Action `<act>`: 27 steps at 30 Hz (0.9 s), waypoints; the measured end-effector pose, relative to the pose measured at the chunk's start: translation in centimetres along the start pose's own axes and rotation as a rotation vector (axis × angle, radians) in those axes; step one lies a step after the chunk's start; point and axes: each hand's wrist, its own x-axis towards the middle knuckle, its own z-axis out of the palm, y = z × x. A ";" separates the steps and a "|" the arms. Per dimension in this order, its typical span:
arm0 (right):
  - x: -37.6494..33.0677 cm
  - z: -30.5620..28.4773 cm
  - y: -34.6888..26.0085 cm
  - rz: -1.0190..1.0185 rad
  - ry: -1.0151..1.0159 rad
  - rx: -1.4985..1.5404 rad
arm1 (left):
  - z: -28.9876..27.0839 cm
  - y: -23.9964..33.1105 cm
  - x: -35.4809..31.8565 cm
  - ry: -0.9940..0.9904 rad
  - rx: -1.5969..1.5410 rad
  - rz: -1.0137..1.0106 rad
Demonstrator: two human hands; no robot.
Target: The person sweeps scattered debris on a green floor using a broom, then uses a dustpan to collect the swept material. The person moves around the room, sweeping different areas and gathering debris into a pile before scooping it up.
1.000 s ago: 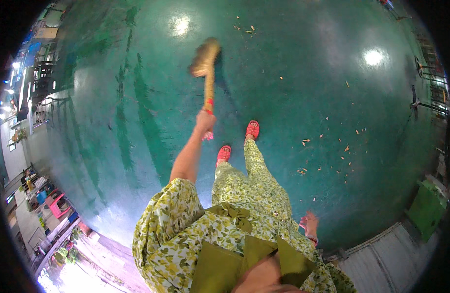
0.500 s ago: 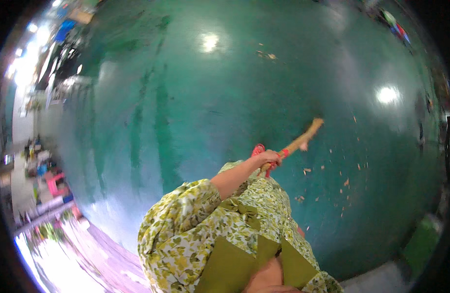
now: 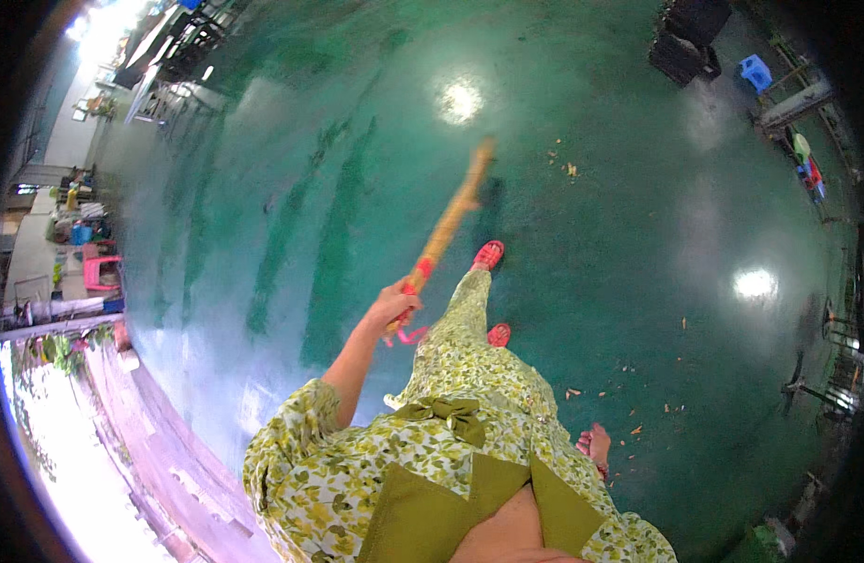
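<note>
While the left hand (image 3: 394,305) had its fingers clamped on the broom (image 3: 455,211), it slanted over the green floor (image 3: 591,253) | right hand (image 3: 593,441): couldn't tell fingers | step seemed sweeping | next stroke likely called for reaching the scraps (image 3: 635,431) rightward

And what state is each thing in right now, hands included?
Yellow-brown tool: held slanting, far end blurred
Left hand: closed around the tool's red-banded end
Right hand: at the person's right side, holding nothing visible
Red sandals: worn, one ahead of the other
Waist bow: tied
Floor: shiny, dark-streaked
Scraps: scattered loose
</note>
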 end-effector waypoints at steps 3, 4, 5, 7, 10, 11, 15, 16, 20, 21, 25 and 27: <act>1.8 1.1 -1.7 0.109 -0.095 0.091 | -4.5 2.5 6.3 0.344 0.205 0.082; 1.4 2.2 -1.6 0.127 -0.104 0.151 | -7.0 2.9 10.8 0.419 0.234 0.112; 0.9 3.1 -1.9 0.136 -0.156 0.169 | -9.2 3.4 14.8 0.492 0.254 0.130; -0.4 2.9 -0.1 0.206 -0.183 0.227 | -11.0 8.7 20.2 0.449 0.019 -0.012; -6.2 6.7 -2.8 -0.039 -0.150 -0.201 | -11.7 14.4 26.5 0.371 -0.031 0.037; -8.0 7.5 -4.6 -0.131 -0.141 -0.324 | -11.2 15.7 28.6 0.360 -0.020 0.041; -8.0 5.6 0.2 0.253 -0.063 0.131 | -4.5 18.2 36.3 0.416 0.384 0.101; -9.1 6.0 0.4 0.403 -0.008 0.247 | -1.9 17.6 37.0 0.463 0.553 0.139; -12.7 10.9 -2.3 0.239 0.105 -0.055 | 6.9 15.2 37.6 0.264 0.815 0.174; -12.4 11.7 -1.5 0.299 0.121 -0.047 | 9.2 15.6 36.3 0.164 0.846 0.167; -11.9 14.7 -1.2 0.341 0.121 -0.051 | 16.5 14.2 32.3 -0.021 1.054 0.240; -11.1 15.1 -1.6 0.140 0.029 -0.199 | 19.4 12.8 31.1 -0.149 1.056 0.241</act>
